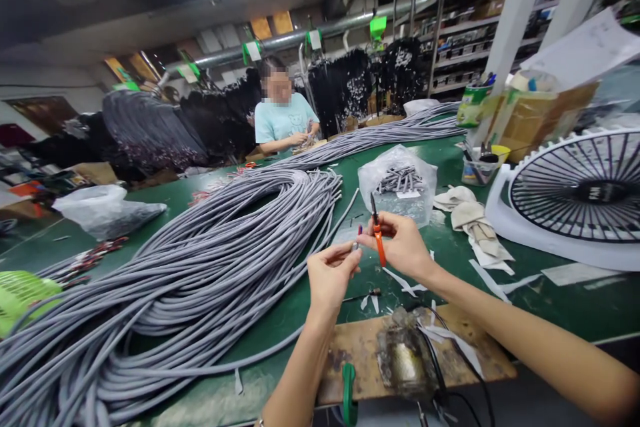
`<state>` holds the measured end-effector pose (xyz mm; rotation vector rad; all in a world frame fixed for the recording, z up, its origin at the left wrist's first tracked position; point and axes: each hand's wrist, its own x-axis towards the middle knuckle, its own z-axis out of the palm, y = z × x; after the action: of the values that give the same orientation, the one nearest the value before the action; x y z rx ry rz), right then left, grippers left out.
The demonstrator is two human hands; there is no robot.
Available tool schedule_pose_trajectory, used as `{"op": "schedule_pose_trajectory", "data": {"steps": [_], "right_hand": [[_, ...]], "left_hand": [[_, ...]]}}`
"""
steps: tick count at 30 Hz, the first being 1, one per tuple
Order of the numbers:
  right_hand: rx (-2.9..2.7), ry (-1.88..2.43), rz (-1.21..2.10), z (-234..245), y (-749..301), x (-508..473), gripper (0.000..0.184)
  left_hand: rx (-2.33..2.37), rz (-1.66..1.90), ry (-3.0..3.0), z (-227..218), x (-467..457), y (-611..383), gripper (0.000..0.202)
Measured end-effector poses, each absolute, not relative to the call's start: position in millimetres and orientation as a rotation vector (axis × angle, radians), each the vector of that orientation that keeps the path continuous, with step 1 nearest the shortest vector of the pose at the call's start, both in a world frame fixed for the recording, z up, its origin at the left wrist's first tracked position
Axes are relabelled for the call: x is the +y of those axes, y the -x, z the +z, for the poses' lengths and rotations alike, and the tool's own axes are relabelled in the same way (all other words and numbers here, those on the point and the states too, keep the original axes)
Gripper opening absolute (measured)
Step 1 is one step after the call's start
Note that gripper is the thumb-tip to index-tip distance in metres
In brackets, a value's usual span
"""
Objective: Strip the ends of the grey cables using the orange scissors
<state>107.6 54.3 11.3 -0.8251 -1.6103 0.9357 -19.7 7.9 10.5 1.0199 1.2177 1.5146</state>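
Observation:
My left hand (333, 271) is closed in a pinch around the end of a grey cable (355, 247). Short red and blue wires (359, 231) stick up from that end, with the fingertips of my right hand (400, 240) right at them. An orange-handled tool with a dark, pointed tip (379, 243) is gripped in my right hand, tip upward; its exact kind is hard to make out. Beside my left hand, a large coil of grey cables (215, 260) covers the left of the green table (280, 387).
Below my hands, a small machine (407, 357) sits on a wooden board (357, 340) with a green clamp (349, 393). A plastic bag of short grey pieces (367, 177), cloth gloves (470, 217) and a fan (575, 190) lie beyond. Across the table sits a co-worker (285, 121).

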Motion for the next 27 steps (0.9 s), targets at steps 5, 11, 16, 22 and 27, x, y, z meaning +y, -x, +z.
{"op": "schedule_pose_trajectory", "data": {"steps": [5, 11, 16, 22, 27], "right_hand": [[-1.493, 0.816, 0.908, 9.6, -100.0, 48.2, 0.010], [-1.445, 0.744, 0.966, 11.0, -96.3, 42.0, 0.009], [-1.436, 0.743, 0.932, 5.2, -99.8, 38.7, 0.011], [-1.400, 0.764, 0.987, 5.6, -102.3, 38.4, 0.015], [-1.315, 0.724, 1.086, 5.8, -104.2, 39.7, 0.018]], "left_hand": [[1.187, 1.534, -1.017, 4.6, 8.9, 18.4, 0.030], [1.124, 1.536, -0.923, 4.1, 11.3, 15.1, 0.038], [1.179, 1.577, -0.923, 7.6, 10.1, 10.9, 0.037], [1.102, 1.602, -0.943, 3.0, 9.9, 13.1, 0.031], [0.989, 1.545, -0.885, 2.1, 10.5, 16.0, 0.027]]}}
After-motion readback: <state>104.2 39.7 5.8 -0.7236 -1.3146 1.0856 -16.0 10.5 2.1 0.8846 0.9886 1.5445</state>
